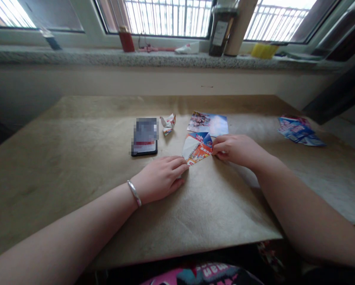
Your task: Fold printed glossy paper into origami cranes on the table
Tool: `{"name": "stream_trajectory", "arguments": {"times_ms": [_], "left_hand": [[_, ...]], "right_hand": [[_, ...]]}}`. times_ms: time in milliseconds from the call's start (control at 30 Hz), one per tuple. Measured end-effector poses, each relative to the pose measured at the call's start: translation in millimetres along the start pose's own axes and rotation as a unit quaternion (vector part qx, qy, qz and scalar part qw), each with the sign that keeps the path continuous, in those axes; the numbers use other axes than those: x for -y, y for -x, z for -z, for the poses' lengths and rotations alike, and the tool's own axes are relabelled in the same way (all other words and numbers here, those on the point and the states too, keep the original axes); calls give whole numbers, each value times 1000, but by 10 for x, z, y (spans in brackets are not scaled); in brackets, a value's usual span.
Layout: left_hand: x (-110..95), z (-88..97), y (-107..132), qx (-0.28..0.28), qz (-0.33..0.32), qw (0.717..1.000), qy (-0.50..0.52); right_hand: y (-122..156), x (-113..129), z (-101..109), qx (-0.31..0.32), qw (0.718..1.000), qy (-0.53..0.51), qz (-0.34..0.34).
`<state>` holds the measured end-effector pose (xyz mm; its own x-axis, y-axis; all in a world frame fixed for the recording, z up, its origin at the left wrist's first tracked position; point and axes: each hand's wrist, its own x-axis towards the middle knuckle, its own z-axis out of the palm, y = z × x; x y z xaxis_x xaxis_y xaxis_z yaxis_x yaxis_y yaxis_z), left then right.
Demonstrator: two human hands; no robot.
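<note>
A partly folded sheet of printed paper (197, 149), white, orange and blue, lies on the table between my hands. My left hand (167, 176), with a silver bangle at the wrist, rests flat, its fingertips touching the paper's lower left corner. At the right edge, my right hand (232, 149) pinches the paper with its fingers curled in. Just behind lies a printed picture sheet (209, 123), its near edge close to the folded paper. A small folded paper shape (168, 124) stands to the left, beside a phone (144, 136) whose screen is blurred.
More blue and red printed papers (300, 130) lie at the right of the tan-covered table (100, 174). On the stone windowsill (91, 58) stand a dark jar (221, 31), a red container (126, 39) and a yellow object (264, 50). The table's near edge is close to my body.
</note>
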<state>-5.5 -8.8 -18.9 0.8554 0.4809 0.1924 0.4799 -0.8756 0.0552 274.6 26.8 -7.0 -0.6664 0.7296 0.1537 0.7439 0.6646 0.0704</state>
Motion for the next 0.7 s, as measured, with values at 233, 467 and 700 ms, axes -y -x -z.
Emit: {"name": "stream_trajectory", "arguments": {"times_ms": [233, 467, 700], "left_hand": [[3, -15, 2, -5, 0, 1000, 2], [4, -13, -6, -3, -1, 1000, 2], [20, -10, -26, 3, 11, 1000, 5]], "right_hand": [[15, -59, 22, 28, 999, 21, -27], [22, -34, 48, 35, 998, 36, -43], [-31, 165, 39, -8, 999, 39, 1]]}}
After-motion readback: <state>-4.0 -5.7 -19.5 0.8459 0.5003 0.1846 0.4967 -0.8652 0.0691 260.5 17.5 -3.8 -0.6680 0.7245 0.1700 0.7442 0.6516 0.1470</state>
